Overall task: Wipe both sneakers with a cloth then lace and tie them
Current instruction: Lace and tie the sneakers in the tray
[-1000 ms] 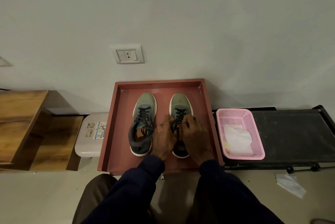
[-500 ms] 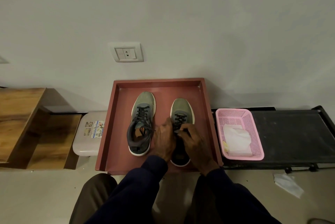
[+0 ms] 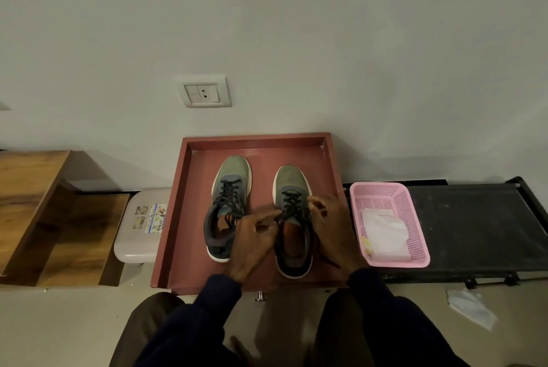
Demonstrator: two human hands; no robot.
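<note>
Two dark sleeves (image 3: 207,307) reach from the near edge of the red tray (image 3: 175,218). The left hand (image 3: 255,236) and right hand (image 3: 332,227) flank the collar of the right sneaker (image 3: 292,185), which lies heel toward the tray's near edge and toe toward its far edge, in the right half. Both hands have their fingers curled and pinching the black lace (image 3: 292,206) over the tongue, one from each side (a loose strand trails past the right wrist toward the near right corner). The left sneaker (image 3: 231,179) lies parallel in the tray's left half, apart from its partner, laced, with neither hand on it. Right of the tray, a pink basket (image 3: 382,188) on the black tabletop (image 3: 474,218) holds a white cloth (image 3: 384,233). A wall socket (image 3: 204,93) sits above the far edge.
</note>
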